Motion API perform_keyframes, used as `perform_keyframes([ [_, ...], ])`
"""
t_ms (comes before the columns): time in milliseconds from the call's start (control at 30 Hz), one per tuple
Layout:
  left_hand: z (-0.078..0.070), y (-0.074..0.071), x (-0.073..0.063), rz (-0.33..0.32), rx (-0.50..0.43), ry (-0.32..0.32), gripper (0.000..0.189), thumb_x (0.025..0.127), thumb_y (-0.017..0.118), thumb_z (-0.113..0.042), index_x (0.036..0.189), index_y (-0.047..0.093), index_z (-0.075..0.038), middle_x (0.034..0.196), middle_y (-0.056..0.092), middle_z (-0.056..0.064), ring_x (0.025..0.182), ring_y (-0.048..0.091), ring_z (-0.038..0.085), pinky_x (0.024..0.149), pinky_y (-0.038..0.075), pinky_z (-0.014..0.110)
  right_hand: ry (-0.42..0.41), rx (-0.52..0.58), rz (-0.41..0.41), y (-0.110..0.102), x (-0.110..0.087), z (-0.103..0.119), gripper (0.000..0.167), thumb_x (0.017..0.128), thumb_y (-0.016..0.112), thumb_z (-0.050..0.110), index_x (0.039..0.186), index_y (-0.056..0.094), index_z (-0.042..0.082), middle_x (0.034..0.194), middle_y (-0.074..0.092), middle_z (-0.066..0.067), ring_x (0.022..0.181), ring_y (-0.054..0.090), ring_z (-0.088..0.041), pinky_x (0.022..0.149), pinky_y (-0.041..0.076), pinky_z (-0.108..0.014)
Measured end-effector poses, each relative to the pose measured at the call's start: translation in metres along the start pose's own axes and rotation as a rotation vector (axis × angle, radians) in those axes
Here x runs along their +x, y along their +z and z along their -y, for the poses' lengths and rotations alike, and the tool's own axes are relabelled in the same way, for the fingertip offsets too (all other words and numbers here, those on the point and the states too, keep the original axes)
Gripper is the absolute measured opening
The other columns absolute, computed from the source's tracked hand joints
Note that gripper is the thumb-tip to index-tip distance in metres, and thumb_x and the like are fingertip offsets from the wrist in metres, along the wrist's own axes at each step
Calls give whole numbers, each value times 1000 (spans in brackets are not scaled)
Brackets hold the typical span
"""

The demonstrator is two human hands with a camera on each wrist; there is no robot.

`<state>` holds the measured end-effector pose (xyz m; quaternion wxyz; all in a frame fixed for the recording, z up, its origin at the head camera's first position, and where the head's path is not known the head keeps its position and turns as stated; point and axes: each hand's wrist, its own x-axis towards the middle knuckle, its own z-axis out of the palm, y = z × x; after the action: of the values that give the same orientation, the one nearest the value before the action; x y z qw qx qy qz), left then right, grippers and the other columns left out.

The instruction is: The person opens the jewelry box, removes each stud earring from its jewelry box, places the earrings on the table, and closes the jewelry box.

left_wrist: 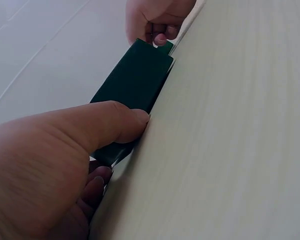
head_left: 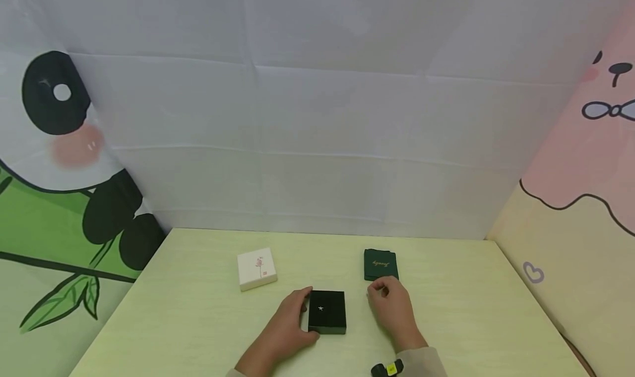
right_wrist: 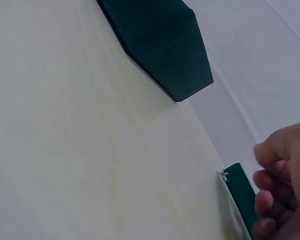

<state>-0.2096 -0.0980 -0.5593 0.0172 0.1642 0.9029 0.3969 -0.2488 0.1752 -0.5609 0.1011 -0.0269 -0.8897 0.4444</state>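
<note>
One black band (head_left: 379, 370) with an unreadable yellow label (head_left: 391, 369) sits by the right cuff (head_left: 421, 362). The left hand (head_left: 286, 324) grips a dark green box (head_left: 332, 315) midway between the table's (head_left: 173, 311) side edges, a small star (head_left: 321, 308) on its black top. The right hand (head_left: 394, 307) has curled fingers; whether they pinch anything cannot be told. Nearer the far edge lie a flower-printed white box (head_left: 256, 268) and, rightward, a green pouch (head_left: 380, 270), its gold script unclear.

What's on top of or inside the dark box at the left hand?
A small silvery star shows on top of the box, against black. Anything below that black surface is covered, so I can't tell what's there.
</note>
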Motion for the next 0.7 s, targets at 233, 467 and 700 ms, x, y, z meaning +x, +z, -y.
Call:
perform_keyframes([
  [233, 0, 1, -1, -1, 0, 10, 97, 73, 88, -22, 154, 39, -2, 133, 53, 3, 110, 53, 18, 100, 45, 48, -100, 130, 36, 2, -8, 16, 4, 97, 70, 14, 93, 68, 13, 86, 58, 1, 81, 52, -18, 70, 44, -31],
  [467, 0, 1, -1, -17, 5, 20, 97, 73, 89, -22, 154, 40, -3, 133, 53, 4, 110, 53, 17, 101, 45, 47, -181, 128, 186, 10, -22, 33, 6, 100, 68, 18, 96, 65, 22, 94, 58, 7, 87, 53, -15, 72, 46, -29],
  [700, 1, -1, -1, -14, 23, 37, 94, 73, 89, -22, 152, 41, -2, 136, 53, 6, 109, 54, 17, 98, 47, 45, -302, 71, 287, 17, -19, 48, 4, 99, 70, 24, 99, 66, 25, 109, 57, 9, 102, 53, -17, 86, 47, -38],
])
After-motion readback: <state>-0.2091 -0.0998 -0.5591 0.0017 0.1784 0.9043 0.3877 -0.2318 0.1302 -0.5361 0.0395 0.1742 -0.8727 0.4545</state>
